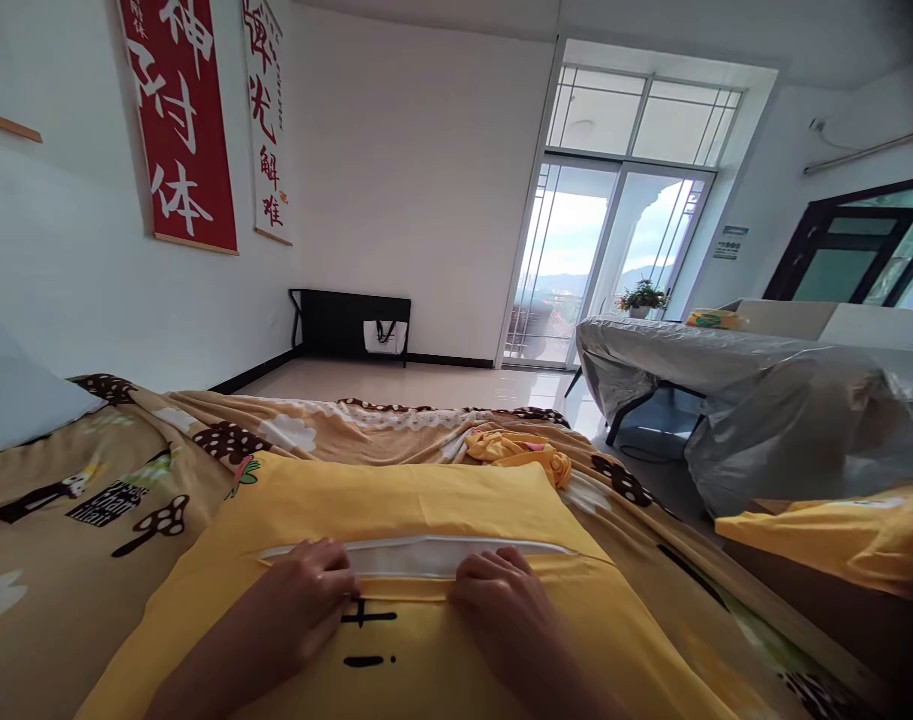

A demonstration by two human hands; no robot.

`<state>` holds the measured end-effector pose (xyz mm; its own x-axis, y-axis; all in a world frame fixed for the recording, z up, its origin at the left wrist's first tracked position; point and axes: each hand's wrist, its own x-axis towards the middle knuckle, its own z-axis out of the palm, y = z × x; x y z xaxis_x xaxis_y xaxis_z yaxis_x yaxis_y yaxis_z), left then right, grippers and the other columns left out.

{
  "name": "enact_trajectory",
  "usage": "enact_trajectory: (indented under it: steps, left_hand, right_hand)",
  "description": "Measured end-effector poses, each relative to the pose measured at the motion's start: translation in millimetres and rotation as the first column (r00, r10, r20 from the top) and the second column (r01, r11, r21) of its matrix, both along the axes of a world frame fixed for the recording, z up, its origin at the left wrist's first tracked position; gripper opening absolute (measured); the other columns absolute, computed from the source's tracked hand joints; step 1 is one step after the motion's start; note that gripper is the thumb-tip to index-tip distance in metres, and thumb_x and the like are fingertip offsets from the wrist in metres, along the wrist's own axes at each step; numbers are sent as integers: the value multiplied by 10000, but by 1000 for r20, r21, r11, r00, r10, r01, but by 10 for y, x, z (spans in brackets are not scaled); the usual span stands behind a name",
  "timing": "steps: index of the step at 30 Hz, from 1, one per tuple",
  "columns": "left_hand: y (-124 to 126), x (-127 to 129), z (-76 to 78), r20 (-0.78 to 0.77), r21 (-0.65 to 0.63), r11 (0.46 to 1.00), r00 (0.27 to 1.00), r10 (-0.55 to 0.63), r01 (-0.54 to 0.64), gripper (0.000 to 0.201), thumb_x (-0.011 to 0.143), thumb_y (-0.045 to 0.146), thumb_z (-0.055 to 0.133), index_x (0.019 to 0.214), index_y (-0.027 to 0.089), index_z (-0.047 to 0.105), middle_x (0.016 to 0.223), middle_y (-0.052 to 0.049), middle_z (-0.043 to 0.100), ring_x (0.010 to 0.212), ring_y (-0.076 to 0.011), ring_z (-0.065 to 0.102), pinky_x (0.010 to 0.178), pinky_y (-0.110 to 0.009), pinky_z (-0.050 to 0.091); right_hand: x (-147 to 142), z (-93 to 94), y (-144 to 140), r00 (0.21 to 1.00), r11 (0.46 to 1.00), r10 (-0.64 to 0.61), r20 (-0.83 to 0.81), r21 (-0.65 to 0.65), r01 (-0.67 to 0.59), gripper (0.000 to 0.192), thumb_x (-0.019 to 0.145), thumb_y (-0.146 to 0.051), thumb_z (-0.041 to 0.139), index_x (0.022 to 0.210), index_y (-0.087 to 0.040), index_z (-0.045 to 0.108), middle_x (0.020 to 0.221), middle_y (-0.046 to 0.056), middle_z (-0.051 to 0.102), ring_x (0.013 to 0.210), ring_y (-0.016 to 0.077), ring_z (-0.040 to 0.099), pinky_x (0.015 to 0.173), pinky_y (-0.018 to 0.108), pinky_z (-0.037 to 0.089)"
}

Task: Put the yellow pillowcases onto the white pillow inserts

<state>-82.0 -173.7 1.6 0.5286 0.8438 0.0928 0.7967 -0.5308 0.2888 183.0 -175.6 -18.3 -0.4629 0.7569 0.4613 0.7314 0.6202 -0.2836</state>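
Observation:
A yellow pillowcase (396, 500) lies on the bed in front of me, filled out by a white pillow (418, 557). The white shows through a long slit across the cover. My left hand (310, 590) grips the near edge of the slit on its left side, fingers curled over the cloth. On the right side of the same edge, my right hand (497, 600) is closed on the fabric too. Black printed marks show on the cover between the hands. The fingertips are partly hidden in the cloth.
A patterned brown blanket (43, 560) covers the bed. Crumpled yellow cloth (520, 455) lies just beyond the pillow, and more yellow cloth (838, 535) is at right. A plastic-covered table (733, 350) stands beyond, and a white pillow corner (21, 390) shows at left.

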Motion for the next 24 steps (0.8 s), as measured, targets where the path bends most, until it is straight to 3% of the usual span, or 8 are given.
enact_trajectory:
  steps: [7,12,18,24]
  left_hand:
    - [22,41,-64,21,-8,1000,1000,14,-13,221,855,144,385,848,200,599,985,-52,577,913,-183,560,781,-284,417]
    - [9,83,-94,-20,33,999,1000,16,-15,199,838,131,386,820,194,575,979,-58,579,912,-200,554,783,-313,414]
    - [16,80,-161,-8,38,999,1000,27,-26,242,803,92,383,849,205,593,990,-62,582,930,-213,560,801,-335,426]
    - [25,214,-198,-74,25,998,996,57,-56,319,765,42,373,890,203,618,1038,-79,591,977,-235,574,833,-365,448]
  right_hand:
    - [0,-70,129,996,997,-70,55,29,69,231,821,-31,509,714,-225,578,785,-30,644,805,144,522,796,293,287]
    - [139,28,93,983,988,-151,106,0,152,260,754,25,487,735,-220,570,809,-28,652,838,147,522,849,325,245]
    - [517,119,52,956,983,-185,227,46,179,303,708,55,482,734,-226,592,795,-25,665,882,154,542,901,338,217]
    - [972,-71,99,936,950,-310,168,74,302,294,703,48,485,747,-217,605,858,-9,668,904,161,545,898,352,206]
